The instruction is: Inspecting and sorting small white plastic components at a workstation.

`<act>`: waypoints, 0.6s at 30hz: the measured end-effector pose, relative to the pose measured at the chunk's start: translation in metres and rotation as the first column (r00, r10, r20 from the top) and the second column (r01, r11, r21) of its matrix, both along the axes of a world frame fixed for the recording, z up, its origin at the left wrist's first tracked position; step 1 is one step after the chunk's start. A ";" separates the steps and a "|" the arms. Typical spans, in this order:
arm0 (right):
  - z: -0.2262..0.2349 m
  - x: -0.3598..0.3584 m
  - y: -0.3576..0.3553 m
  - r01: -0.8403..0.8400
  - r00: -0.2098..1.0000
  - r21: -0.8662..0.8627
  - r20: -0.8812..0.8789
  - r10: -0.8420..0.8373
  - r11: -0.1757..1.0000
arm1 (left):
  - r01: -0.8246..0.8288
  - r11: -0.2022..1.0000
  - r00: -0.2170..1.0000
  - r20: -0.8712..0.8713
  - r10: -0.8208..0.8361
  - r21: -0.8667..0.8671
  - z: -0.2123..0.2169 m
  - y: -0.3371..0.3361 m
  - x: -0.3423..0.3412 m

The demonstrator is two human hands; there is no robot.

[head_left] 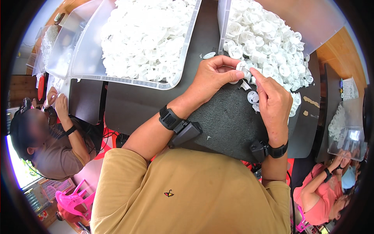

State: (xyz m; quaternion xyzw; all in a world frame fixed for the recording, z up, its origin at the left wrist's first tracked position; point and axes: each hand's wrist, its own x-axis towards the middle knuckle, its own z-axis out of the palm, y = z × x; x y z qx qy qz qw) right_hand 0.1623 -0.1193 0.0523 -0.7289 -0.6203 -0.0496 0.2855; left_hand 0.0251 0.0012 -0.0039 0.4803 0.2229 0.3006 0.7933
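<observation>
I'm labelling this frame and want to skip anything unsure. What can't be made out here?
- Small white part, head view: mostly covered by left hand and right hand; its shape is unclear.
- Left bin and right bin: cut off by the top edge.
- Pieces heaped in the bins: too small to distinguish.

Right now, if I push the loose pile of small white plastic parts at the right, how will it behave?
The pile of white parts would probably slide and scatter, since the pieces lie loose and unstacked. Each looks thin and round, so likely light and apt to roll. The one pinched between the left hand and right hand seems to hold its shape, so probably stiff.
</observation>
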 end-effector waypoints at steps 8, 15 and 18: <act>0.000 -0.001 -0.002 -0.005 1.000 -0.013 0.029 0.006 1.000 | -0.003 1.000 1.000 -0.002 0.003 0.001 0.001 -0.001 0.000; 0.001 -0.003 -0.003 -0.011 0.994 -0.031 0.106 0.015 0.999 | -0.025 0.999 0.999 -0.031 0.026 0.029 0.001 -0.002 0.000; 0.002 -0.002 -0.004 -0.009 0.991 -0.043 0.136 0.015 0.999 | -0.024 0.999 0.999 -0.044 0.025 0.043 0.002 -0.002 0.000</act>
